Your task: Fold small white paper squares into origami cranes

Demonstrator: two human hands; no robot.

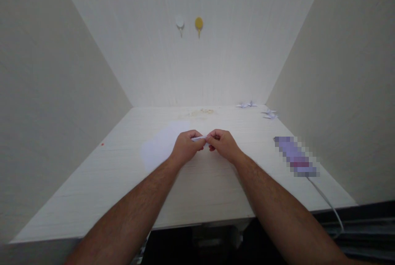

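Note:
A small folded piece of white paper (199,138) is held above the middle of the table, between my two hands. My left hand (189,146) pinches its left part with thumb and fingers. At its right end, the thumb and forefinger of my right hand (222,143) are closed on it, with the fingertips of both hands almost meeting. My fingers cover much of the paper, so its full shape is hidden. Under and beyond my left hand, flat white paper sheets (159,145) lie on the table.
Several folded paper cranes (270,114) sit at the back right of the white table (117,187). A blurred-out phone-like device (293,156) with a white cable (325,201) lies at right. Two hooks, white (180,22) and yellow (199,23), are on the back wall. Walls enclose both sides.

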